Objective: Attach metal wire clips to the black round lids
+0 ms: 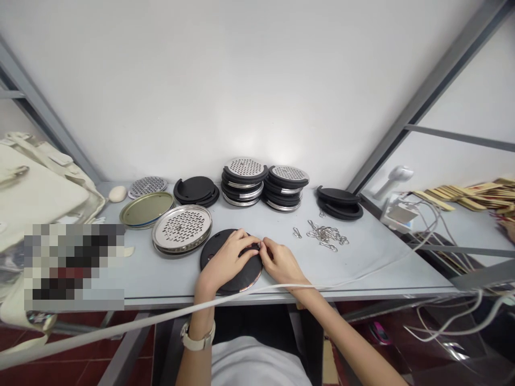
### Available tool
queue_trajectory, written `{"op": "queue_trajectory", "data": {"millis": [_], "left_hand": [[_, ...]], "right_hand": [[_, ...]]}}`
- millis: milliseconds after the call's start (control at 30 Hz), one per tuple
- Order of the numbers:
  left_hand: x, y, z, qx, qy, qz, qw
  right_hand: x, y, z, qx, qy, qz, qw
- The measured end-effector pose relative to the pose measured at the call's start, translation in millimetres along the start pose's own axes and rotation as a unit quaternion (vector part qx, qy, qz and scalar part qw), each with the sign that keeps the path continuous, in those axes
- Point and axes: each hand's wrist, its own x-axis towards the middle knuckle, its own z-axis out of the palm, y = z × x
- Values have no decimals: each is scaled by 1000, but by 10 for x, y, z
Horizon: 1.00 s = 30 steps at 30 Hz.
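Observation:
A round black disc (245, 273) with a shiny lower rim lies on the grey table near its front edge. My left hand (231, 256) rests over the disc, thumb and fingers pinched on a small dark part near its right side. Close beside it, my right hand (279, 260) pinches a small metal piece at the disc's right edge; its shape is mostly hidden by the fingertips. To the right lies a loose pile of metal clips (328, 235), with a single clip (296, 232) apart from it. A perforated metal disc stack (183, 229) sits left of the black disc.
Two stacks of black rings and perforated discs (243, 182) (285, 187) stand at the back. Black discs (340, 202) lie at the right, a gold lid (147, 209) at the left. A white cable (161, 323) crosses in front of my forearms. A cream bag (40, 187) hangs left.

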Motion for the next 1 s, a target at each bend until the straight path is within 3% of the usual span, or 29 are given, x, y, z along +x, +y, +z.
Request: {"op": "queue_trajectory", "data": {"millis": [1000], "left_hand": [[0,-3,-5,-6,2,-2,1000]], "right_hand": [[-5,-15,-12,32,7,1,999]]}}
